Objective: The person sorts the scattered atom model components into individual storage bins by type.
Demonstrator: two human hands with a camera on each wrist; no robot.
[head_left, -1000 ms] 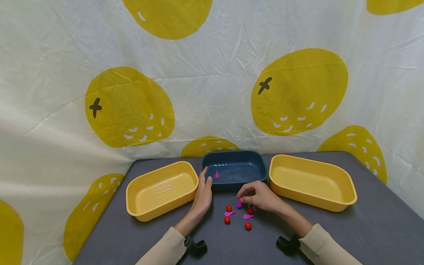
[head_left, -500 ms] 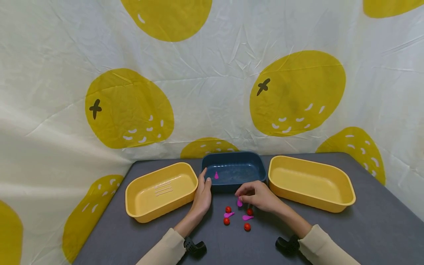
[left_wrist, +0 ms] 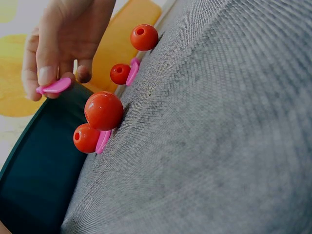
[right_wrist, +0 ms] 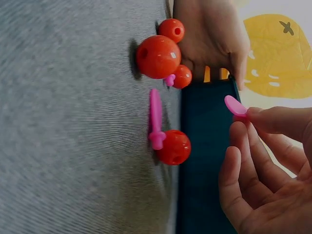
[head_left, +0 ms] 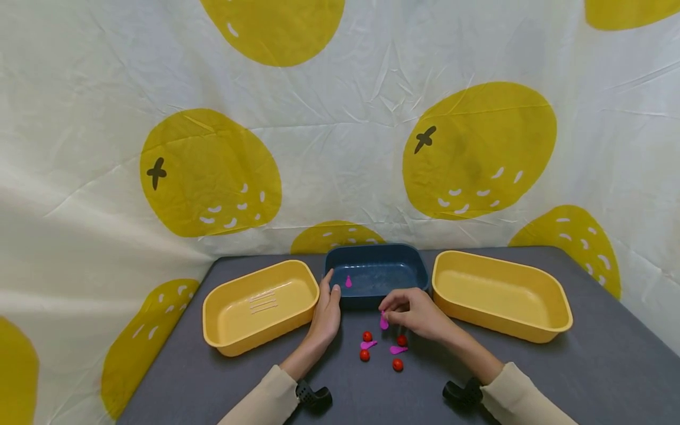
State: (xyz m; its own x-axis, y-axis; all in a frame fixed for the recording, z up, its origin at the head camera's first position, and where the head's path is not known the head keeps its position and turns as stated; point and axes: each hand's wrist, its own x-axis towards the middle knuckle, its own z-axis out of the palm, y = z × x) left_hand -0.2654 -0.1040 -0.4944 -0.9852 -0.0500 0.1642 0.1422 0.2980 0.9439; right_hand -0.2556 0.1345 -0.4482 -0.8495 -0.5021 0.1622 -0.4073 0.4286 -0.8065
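Thumb and fingertips of my right hand (head_left: 417,313) pinch a small pink piece (head_left: 384,321), drop-shaped with a narrow neck, in front of the dark blue tub (head_left: 382,301). In the right wrist view, the rounded end of this pink piece (right_wrist: 235,106) sticks out beyond the fingertips. My left hand (head_left: 324,316) rests with straight fingers along the tub's left side. Another pink piece (head_left: 348,281) lies inside the tub. On the grey cloth before it are several red beads (head_left: 398,365) with holes, and two more pink pieces (head_left: 398,349) among them.
To the left stands a yellow tub (head_left: 228,348) with several thin pale sticks (head_left: 263,302) in it. A second yellow tub (head_left: 499,321) stands to the right of the blue one. Behind the table hangs a white cloth (head_left: 340,165) printed with yellow fruit.
My right hand has risen slightly with the pink piece still pinched. The left hand stays at the blue tub, and the beads lie as before.
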